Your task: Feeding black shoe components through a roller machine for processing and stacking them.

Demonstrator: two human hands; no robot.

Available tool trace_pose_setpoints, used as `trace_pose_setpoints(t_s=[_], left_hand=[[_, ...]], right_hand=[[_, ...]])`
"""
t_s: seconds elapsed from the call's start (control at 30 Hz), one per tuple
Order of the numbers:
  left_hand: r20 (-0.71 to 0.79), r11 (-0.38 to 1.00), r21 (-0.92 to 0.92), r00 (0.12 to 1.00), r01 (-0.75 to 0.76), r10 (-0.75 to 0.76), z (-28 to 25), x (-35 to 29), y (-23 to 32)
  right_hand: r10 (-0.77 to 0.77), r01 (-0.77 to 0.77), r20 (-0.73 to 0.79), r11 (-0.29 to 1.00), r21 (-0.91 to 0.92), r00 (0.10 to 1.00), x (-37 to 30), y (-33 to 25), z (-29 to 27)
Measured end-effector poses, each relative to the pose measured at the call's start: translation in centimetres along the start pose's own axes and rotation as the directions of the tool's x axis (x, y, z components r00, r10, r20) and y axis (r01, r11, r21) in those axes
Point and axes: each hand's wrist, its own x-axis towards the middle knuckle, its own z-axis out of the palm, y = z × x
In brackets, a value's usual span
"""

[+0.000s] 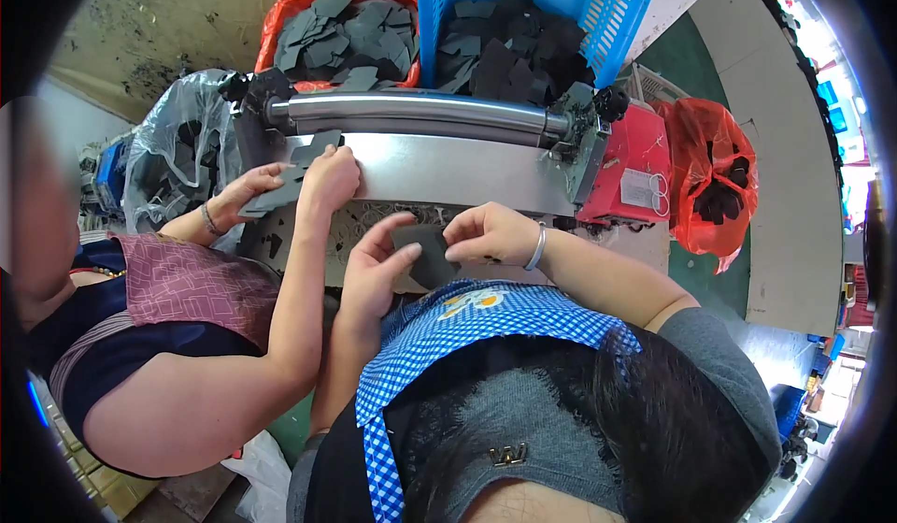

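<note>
The piece [431,255] is flat, thin and dark grey, with a smooth, matt face and straight edges meeting at angled corners. It is between the hands, just beyond the apron [523,310] and on the near side of the roller [416,109]. The left hand [367,275] grasps its left side; the right hand [499,235] curls at its right edge, whether pinching I cannot tell.
</note>
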Motion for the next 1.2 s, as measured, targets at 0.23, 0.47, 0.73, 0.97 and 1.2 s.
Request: trace_pose_setpoints(t_s=[0.23,0.47,0.73,0.97,1.2], left_hand=[[-0.022,0.938,-0.331,0.993,0.103,-0.117,2.8,0.8,-1.3],[-0.015,0.971,-0.219,0.996,-0.091,0.09,2.4,1.9,-0.6],[0.165,0.88,-0.446,0.981,0.165,-0.1,2.9,2.1,-0.2],[-0.069,0.985,-0.153,0.995,-0.078,0.068,4.2,2.0,-0.8],[-0.218,0.968,-0.238,0.976,-0.075,0.022,2.5,2.7,-0.6]], right_hand=[[0.066,0.115,-0.375,0.891,0.439,0.925,0.7,-0.8,0.7],[0.126,0.135,-0.381,0.799,0.586,0.916,-0.2,-1.9,0.4],[0.069,0.14,-0.374,0.853,0.503,0.925,-0.7,-1.4,-0.3],[0.028,0.183,-0.499,0.911,0.368,0.866,-0.3,-0.1,0.1],[0.425,0.009,-0.374,0.65,0.76,0.824,-0.7,0.9,-2.2]])
